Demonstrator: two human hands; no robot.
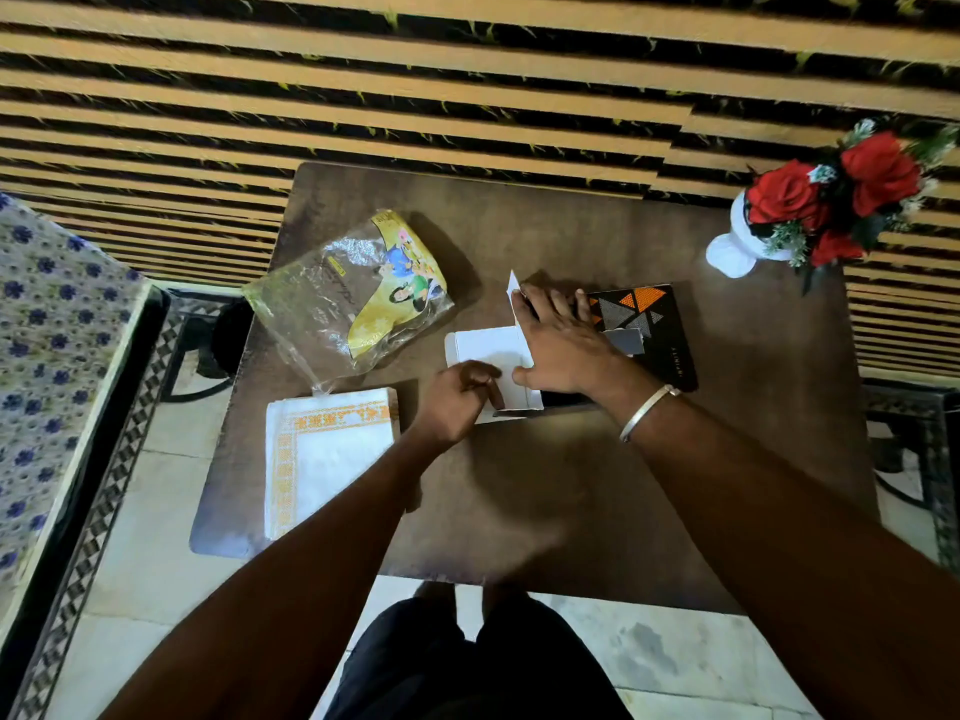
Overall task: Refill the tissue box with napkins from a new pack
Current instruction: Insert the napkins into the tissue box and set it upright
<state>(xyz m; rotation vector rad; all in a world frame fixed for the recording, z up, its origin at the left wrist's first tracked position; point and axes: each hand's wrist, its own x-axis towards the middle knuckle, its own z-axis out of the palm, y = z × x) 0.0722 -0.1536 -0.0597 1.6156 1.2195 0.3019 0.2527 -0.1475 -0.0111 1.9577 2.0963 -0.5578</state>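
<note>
Partly hidden tissue box (pixel 644 330) under flat right hand (pixel 563 345); left hand (pixel 460 400) pinching its flap (pixel 488 350).

— What's around you?
— I see a dark brown wooden table (pixel 597 485) on a pale tiled floor (pixel 675 662), with a slatted tan-and-black wall (pixel 415 96) at the far side.
— Anything left?
— A blue floral-patterned cloth surface (pixel 47 324).

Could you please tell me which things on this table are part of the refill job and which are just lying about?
Part of the job:
tissue box, its white end flaps open
napkin stack
plastic pack wrapper
left hand and right hand, both at the flaps

Just lying about:
vase of red flowers
</note>
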